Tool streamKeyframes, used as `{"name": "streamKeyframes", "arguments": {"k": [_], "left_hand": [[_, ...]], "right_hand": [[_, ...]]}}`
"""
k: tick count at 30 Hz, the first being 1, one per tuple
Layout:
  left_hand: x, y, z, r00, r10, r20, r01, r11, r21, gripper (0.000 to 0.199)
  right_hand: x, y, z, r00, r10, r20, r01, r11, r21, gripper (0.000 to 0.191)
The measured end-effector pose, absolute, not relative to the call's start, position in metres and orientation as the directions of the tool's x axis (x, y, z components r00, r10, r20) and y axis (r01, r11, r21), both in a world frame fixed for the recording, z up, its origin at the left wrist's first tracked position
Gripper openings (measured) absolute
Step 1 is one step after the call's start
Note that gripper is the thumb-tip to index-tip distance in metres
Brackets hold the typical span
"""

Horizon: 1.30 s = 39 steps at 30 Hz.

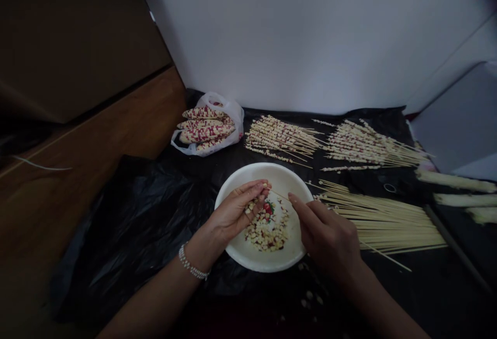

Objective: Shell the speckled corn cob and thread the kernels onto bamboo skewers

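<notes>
Over a white bowl (261, 265), my left hand (233, 210) pinches a pale corn kernel (266, 186) between thumb and fingertips. My right hand (329, 230) grips a thin wooden skewer (279, 194), whose tip reaches the kernel at my left fingertips. Whether the tip has pierced the kernel is too small to tell. Loose white and dark red corn kernels (267, 238) lie in the bowl, around a red and green print on its bottom. The lower end of the skewer is hidden in my right hand.
Bare skewers (392, 220) lie fanned out on the right. Behind the bowl are two piles of kernel-threaded skewers (277, 134) and a plastic bag (237, 114) of speckled corn cobs (205, 133). Stripped cobs (454, 180) lie at far right. Black plastic sheeting (155, 225) covers the surface.
</notes>
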State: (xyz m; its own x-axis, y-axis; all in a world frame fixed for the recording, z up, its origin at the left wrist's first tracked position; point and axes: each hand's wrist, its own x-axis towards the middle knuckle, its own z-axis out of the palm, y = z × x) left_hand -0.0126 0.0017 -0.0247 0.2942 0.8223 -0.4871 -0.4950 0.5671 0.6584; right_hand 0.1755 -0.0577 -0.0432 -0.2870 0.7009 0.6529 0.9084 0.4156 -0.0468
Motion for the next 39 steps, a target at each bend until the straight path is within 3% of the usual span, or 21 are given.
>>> {"name": "streamKeyframes", "arguments": {"k": [20,39], "left_hand": [[-0.013,-0.001,-0.026,0.299,0.828,-0.474,-0.481,0.560,0.675,0.014],[-0.007,-0.008,-0.022,0.372,0.791,-0.486,-0.386,0.608,0.694,0.012]], "right_hand": [[0.171,-0.059,-0.042,-0.292,0.707,0.645,0.921,0.390,-0.011,0.037],[0.161,-0.064,-0.052,-0.272,0.700,0.661,0.899,0.430,-0.086,0.037]]}}
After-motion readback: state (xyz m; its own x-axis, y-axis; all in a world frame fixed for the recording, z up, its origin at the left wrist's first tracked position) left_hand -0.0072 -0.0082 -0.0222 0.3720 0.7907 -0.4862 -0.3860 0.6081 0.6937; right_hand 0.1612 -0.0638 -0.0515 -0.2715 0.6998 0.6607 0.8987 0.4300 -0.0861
